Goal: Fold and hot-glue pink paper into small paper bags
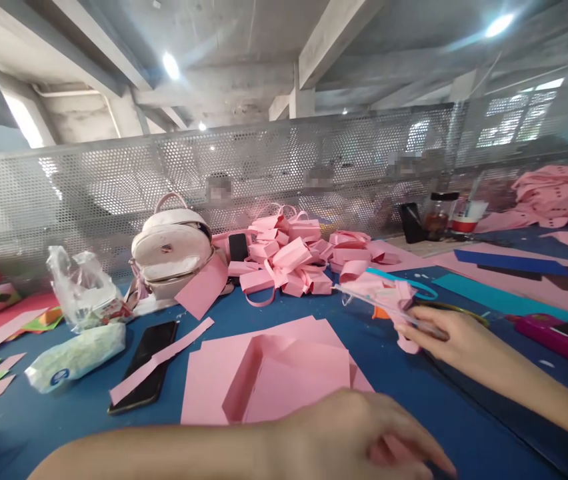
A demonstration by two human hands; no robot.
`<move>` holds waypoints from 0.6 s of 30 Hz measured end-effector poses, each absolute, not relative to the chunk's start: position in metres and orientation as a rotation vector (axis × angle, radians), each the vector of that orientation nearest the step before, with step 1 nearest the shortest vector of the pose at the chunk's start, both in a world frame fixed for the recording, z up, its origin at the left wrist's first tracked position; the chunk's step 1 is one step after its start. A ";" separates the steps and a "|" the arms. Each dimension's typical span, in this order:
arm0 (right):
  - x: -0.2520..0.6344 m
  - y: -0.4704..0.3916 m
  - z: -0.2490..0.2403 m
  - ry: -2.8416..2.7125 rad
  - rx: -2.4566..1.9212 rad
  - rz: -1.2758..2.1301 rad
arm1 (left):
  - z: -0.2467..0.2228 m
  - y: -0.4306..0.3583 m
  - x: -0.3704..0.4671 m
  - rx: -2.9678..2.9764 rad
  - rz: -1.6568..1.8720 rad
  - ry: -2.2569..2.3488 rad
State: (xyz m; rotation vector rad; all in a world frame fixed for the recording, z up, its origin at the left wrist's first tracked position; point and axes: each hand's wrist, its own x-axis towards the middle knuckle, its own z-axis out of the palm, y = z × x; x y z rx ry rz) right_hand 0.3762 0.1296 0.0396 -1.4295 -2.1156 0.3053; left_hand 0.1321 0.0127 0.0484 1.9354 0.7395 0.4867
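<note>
My left hand (359, 433) reaches across the bottom, blurred, its fingers curled. Between them shows a bit of pink paper (395, 451); the rest of it is hidden. Behind this wrist, a folded pink paper piece (294, 373) with a raised flap lies on flat pink sheets (199, 380). My right hand (437, 333) is closed on a thin, clear stick-like thing (381, 303) that points left. Close by its fingertips is a crumpled-looking pink paper piece (407, 297); whether the hand also grips that I cannot tell.
Small pink paper bags (289, 257) are heaped at the back. A white backpack (171, 247), a black phone (147, 363) under a pink strip, and a tissue pack (77, 357) stand left. A magenta glue gun (554, 337) lies right. A perforated metal screen (264, 160) bounds the table.
</note>
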 end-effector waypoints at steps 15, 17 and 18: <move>0.295 0.098 0.084 -1.954 -1.071 1.173 | 0.050 0.044 0.142 1.109 1.122 0.656; 0.290 0.098 0.082 -1.934 -1.028 1.207 | 0.049 0.046 0.142 1.075 1.162 0.645; 0.288 0.098 0.082 -1.918 -1.013 1.222 | 0.049 0.047 0.141 1.060 1.174 0.644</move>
